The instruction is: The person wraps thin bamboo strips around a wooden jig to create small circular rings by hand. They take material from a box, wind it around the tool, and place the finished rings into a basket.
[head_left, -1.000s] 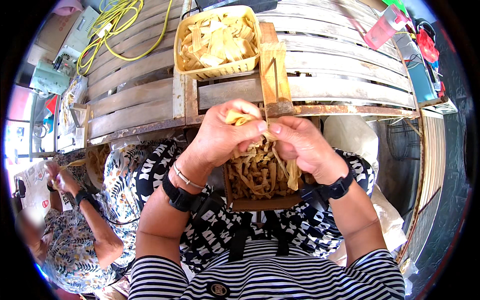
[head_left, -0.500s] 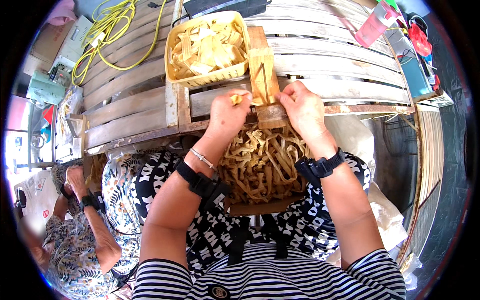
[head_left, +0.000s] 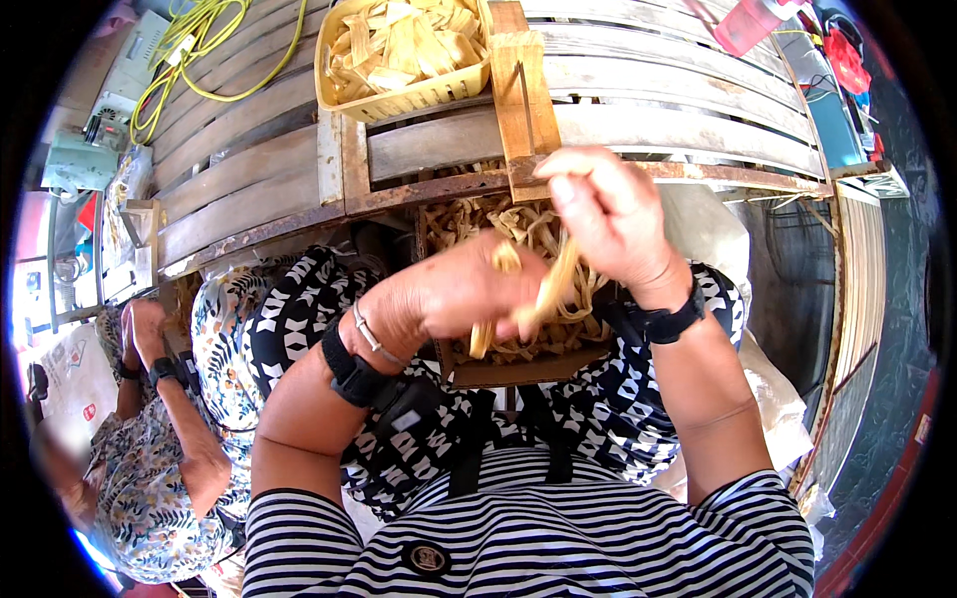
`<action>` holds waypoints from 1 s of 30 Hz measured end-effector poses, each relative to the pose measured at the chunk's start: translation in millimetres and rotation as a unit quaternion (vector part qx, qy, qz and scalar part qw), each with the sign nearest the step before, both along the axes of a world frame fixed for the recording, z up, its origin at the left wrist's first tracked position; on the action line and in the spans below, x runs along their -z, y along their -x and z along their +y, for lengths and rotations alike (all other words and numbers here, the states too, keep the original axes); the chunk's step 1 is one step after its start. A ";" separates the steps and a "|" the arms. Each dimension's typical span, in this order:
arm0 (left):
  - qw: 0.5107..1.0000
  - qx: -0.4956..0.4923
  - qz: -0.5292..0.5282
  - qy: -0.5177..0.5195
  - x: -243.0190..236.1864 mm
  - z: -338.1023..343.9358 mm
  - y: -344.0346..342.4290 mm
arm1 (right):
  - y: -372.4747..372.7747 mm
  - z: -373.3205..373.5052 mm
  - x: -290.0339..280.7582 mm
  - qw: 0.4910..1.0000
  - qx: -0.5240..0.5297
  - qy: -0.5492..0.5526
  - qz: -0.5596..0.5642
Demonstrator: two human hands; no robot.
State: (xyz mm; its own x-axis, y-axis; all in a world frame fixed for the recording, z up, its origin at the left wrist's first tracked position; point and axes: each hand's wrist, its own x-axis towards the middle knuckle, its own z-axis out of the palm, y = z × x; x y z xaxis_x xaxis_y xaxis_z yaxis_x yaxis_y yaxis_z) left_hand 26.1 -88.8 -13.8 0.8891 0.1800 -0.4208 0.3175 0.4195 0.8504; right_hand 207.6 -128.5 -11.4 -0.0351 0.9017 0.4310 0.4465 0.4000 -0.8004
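Left hand [head_left: 478,289]: blurred, closed on a yellow strip [head_left: 560,282]. Right hand [head_left: 610,214]: fingers curled near the strip's upper end; whether gripping it, I cannot tell. Below: cardboard box [head_left: 518,373], many curled strips [head_left: 461,219] apparently left. Beyond: wooden block [head_left: 538,125]; yellow basket [head_left: 419,103], heaped with flatter pieces [head_left: 399,50], seemingly done.

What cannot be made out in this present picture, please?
Head view, all:
Left hand's grip: blurred, contact with pale strip unclear.
Yellow basket: far rim cut off by upper edge.
Carton: bottom hidden under heaped strips.
Co-worker's hands: too small to see anything held.
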 end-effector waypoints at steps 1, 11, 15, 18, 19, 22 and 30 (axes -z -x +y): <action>0.997 0.035 -0.067 0.027 -4.7 -4.0 -0.2 | -2.1 0.9 -4.1 1.000 0.026 0.011 0.005; 0.703 -0.126 -0.143 -0.685 1.8 17.2 3.1 | 6.4 -8.9 6.5 0.689 -0.166 0.547 0.444; 0.634 -0.200 -0.181 -0.725 2.9 17.3 -0.9 | 19.5 -10.9 22.0 0.680 -0.120 0.487 0.535; 0.607 -0.280 -0.143 -0.730 6.9 17.7 -1.9 | 29.1 -6.2 11.1 0.767 0.011 0.350 0.538; 0.628 -0.305 -0.110 -0.708 9.3 17.8 -1.3 | 29.3 -6.8 10.6 0.828 0.035 0.317 0.460; 0.749 -0.286 -0.055 -0.595 8.7 16.9 0.6 | 28.0 -8.2 12.8 0.947 0.056 0.189 0.255; 0.814 -0.194 -0.067 -0.543 17.5 14.9 5.1 | 19.4 -9.8 25.4 0.977 -0.002 0.206 -0.044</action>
State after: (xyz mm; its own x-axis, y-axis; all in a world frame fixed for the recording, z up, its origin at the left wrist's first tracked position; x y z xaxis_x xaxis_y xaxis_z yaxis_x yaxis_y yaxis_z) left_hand 21.0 -73.9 -31.3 0.7017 0.6592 0.2703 0.2130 -0.5562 0.8033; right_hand 188.2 -138.3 -36.7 -0.0601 0.9979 0.0258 0.5199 0.0534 -0.8526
